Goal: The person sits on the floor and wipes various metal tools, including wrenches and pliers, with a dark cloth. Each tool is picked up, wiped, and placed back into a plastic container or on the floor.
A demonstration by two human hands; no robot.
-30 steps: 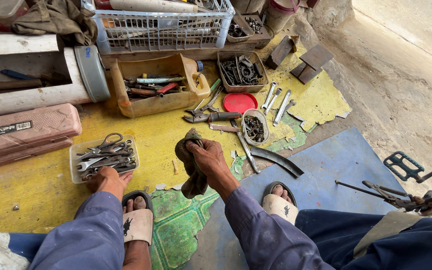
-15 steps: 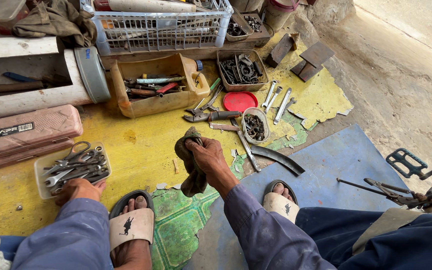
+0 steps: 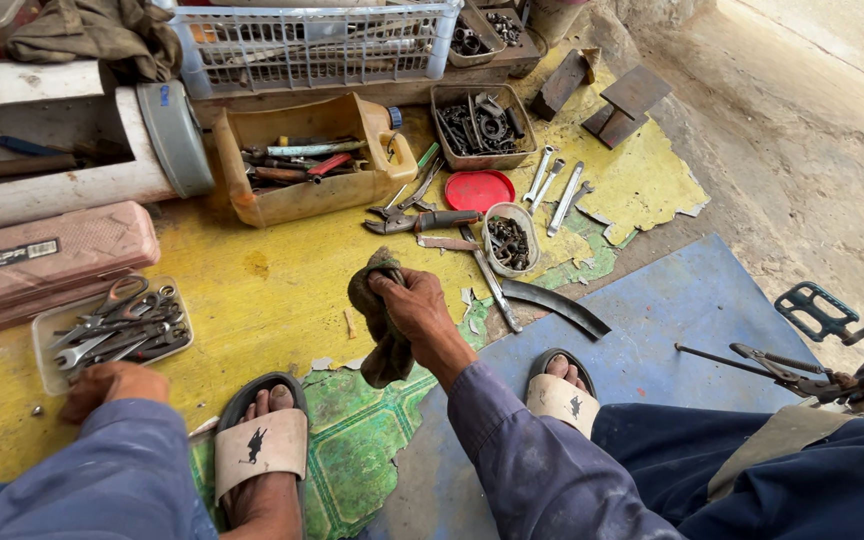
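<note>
My right hand [image 3: 417,308] grips a dirty olive-brown rag [image 3: 380,320] that hangs down over the yellow floor mat [image 3: 252,290]. My left hand [image 3: 112,385] rests at the near edge of a clear plastic tray [image 3: 47,375] filled with several wrenches and pliers; its fingers are curled and touch the tray's rim. Both feet wear sandals, the left one [image 3: 260,445] on green patterned flooring, the right one [image 3: 560,392] on a blue mat.
A cut yellow jug [image 3: 312,195] holds tools. Nearby lie pliers [image 3: 414,218], a red lid [image 3: 479,190], a small tub of bolts [image 3: 510,238], loose wrenches [image 3: 552,185], a curved black strip [image 3: 557,305], a pink case [image 3: 47,260], a white basket [image 3: 312,45] and a bicycle pedal [image 3: 817,310].
My left hand has pulled the tray of wrenches leftward across the yellow mat. The right hand with the rag has barely moved.
</note>
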